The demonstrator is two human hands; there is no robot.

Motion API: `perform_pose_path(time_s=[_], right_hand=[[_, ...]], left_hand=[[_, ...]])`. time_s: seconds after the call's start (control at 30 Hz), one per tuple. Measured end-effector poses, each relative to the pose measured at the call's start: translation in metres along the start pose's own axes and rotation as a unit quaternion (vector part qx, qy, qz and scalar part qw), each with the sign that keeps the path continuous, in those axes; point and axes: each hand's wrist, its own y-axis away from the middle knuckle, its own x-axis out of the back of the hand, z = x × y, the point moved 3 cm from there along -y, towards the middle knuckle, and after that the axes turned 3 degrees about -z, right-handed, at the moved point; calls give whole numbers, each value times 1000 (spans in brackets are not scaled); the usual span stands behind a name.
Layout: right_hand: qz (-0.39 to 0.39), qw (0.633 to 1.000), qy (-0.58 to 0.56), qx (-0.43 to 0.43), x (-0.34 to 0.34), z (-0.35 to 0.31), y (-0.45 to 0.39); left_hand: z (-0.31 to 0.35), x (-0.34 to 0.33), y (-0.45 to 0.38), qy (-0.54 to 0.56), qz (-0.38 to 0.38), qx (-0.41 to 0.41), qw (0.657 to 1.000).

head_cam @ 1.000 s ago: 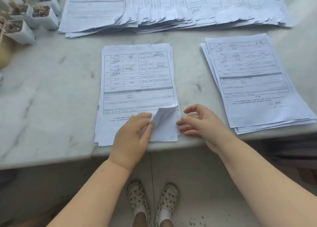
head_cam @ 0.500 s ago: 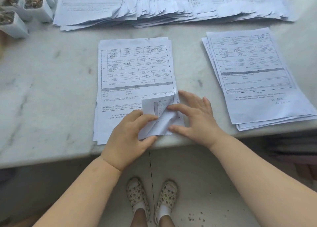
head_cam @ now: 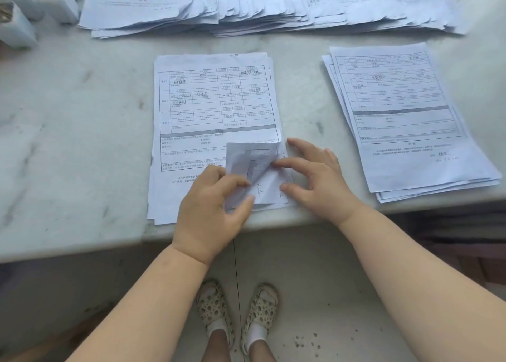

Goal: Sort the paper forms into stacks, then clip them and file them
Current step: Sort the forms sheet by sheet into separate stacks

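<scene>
- Left hand [head_cam: 210, 211]: fingers curled; thumb and forefinger pinch the folded-back corner [head_cam: 250, 170] of the top sheets of the middle stack [head_cam: 213, 109], thumb beneath the fold, forefinger tip on top of it.
- Right hand [head_cam: 317, 181]: fingers nearly straight and spread; the forefinger tip rests on the upturned corner from the right, the thumb tip touches the sheet just below it, and the remaining fingers lie flat beside the stack's right edge. It grips nothing.
- Corner: the lower right corner of the stack is lifted and bent over toward the left, showing the printed reverse of one sheet and a second sheet's corner under it.
- Middle stack: printed forms with handwritten entries, lying near the front edge of the table [head_cam: 68, 142], directly before the person; its edges are slightly uneven.
- Right stack [head_cam: 405, 115]: a second pile of forms, fanned a little, well apart from the middle stack, its near corner close to the table's edge.
- Far row [head_cam: 260, 5]: many overlapping forms spread along the back of the table.
- Pots [head_cam: 41, 2]: small white containers with brownish contents at the far left corner.
- Below the table: floor and the person's two patterned shoes [head_cam: 238, 309].
</scene>
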Motion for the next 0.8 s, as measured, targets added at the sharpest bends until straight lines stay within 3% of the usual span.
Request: perform_pose_path(time_s=[0.1,0.27,0.4,0.57,0.63,0.67,0.73,0.77,0.8], right_hand=[[22,1000,3,-15,-2,-3,-1],[56,998,-21,-28,-1,-5,-5],[22,995,-91,-35,3,-2,-3],[-30,994,-74,-69,11,-10,-3],[18,985,-123,-122,26,-25,-2],[32,966,-199,-163,34,-33,-2],[-24,889,-371,-269,42,-46,3],[-74,858,-407,-305,43,-53,9],[-116,854,-395,-319,42,-54,14]], left_hand=[[-1,-2,0,-60,-28,-16,998],[-6,1,-4,-18,-6,13,1000],[-6,1,-3,0,-12,-5,1000],[0,6,-1,21,-15,9,1000],[13,12,-2,-25,-27,-52,998],[23,15,-1,-72,-33,-112,991],[45,19,3,-184,-64,-245,950],[55,19,7,-234,-87,-299,921],[65,20,11,-269,-114,-336,895]])
